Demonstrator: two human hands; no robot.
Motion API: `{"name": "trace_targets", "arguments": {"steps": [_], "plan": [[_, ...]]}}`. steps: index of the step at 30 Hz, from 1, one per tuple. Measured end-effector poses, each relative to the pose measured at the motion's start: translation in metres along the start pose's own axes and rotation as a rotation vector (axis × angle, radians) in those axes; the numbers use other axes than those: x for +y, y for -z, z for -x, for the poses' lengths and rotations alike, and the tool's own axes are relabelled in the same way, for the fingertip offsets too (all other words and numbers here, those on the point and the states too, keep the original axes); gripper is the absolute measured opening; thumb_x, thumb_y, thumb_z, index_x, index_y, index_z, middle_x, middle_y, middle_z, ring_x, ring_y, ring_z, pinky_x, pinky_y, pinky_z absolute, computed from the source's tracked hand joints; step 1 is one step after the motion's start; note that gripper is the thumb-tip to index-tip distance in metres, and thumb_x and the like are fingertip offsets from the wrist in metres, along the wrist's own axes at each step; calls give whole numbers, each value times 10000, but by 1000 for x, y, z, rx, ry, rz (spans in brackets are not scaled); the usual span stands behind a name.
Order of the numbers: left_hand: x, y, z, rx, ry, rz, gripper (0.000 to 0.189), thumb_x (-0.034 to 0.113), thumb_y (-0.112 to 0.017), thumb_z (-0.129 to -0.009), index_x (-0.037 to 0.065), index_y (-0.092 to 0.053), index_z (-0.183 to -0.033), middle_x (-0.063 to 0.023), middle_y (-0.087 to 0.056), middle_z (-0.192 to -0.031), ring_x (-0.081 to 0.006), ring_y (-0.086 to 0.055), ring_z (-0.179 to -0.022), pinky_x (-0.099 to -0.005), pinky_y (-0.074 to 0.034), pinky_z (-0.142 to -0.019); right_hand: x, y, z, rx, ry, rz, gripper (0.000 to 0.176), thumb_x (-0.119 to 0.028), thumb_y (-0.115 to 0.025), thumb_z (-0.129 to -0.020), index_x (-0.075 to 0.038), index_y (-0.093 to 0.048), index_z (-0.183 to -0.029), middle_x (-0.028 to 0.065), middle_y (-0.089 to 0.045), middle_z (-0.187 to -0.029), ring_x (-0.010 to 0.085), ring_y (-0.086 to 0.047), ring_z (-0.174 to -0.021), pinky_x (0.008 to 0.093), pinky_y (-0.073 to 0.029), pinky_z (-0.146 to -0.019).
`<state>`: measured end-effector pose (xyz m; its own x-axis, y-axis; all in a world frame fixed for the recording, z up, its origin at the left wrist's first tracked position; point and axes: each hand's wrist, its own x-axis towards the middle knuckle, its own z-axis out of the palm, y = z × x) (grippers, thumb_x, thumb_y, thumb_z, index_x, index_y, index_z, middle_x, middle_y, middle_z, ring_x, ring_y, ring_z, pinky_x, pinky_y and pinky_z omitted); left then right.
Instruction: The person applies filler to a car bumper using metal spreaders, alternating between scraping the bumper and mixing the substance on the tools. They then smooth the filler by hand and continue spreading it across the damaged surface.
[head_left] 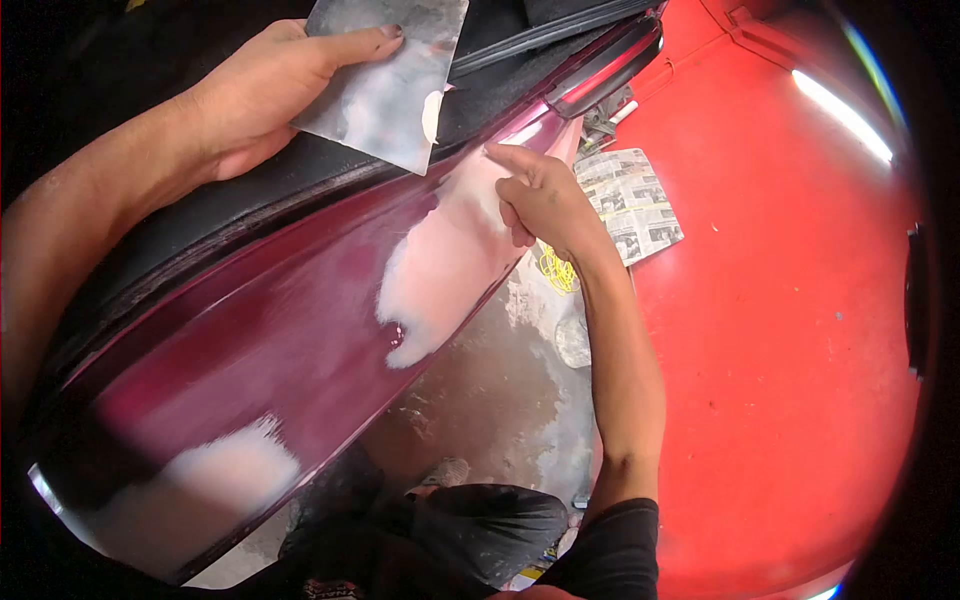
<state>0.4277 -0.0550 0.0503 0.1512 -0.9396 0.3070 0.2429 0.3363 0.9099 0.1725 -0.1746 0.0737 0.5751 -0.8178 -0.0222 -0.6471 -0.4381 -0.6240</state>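
Observation:
My left hand (268, 88) grips a flat grey metal plate (385, 90), its thumb lying on top. Whitish smears cover the plate, and a cream-coloured dab of paste (431, 117) clings near its right edge. Below it stretches a maroon car body panel (300, 280) with a large pale pink, sanded-looking patch (450, 250). My right hand (543, 200) is over the upper end of that patch, index finger stretched out with its tip at the surface. The other fingers curl inward, and I see nothing held in them. Another pale patch (225, 470) marks the panel's near end.
A red wall (780, 300) rises on the right. Against it leans a newspaper-covered board (630, 205), near a bundle of yellow cord (558, 268). A maroon door mirror or handle-like part (608, 70) juts out at the top. My bent legs (490, 525) are close below the panel.

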Motion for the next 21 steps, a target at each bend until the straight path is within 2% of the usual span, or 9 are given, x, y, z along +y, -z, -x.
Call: {"name": "trace_targets", "arguments": {"steps": [8, 14, 21], "plan": [[0, -1, 0, 4, 20, 17, 383, 318, -639, -953, -34, -671, -1101, -89, -712, -1001, -128, -692, -824, -287, -562, -766, 0, -2, -9, -48, -69, 18, 615, -40, -489, -850, 42, -407, -1455, 21, -519, -601, 110, -485, -439, 262, -429, -422], [-1, -1, 0, -5, 7, 6, 388, 314, -640, -952, -28, -653, -1134, -83, -704, -1034, -122, -689, -851, -279, -563, -767, 9, -18, 3, -111, 11, -108, 616, -32, -515, -872, 46, -376, -1466, 29, -531, -597, 111, -483, -433, 267, -427, -414], [0, -2, -1, -9, -4, -9, 403, 316, -645, -948, -41, -647, -1136, -90, -701, -1034, -121, -688, -848, -269, -564, -755, -13, -40, 27, -161, 33, -162, 639, -59, -516, -873, 108, -326, -1460, 19, -536, -599, 103, -491, -450, 268, -428, -437]]}}
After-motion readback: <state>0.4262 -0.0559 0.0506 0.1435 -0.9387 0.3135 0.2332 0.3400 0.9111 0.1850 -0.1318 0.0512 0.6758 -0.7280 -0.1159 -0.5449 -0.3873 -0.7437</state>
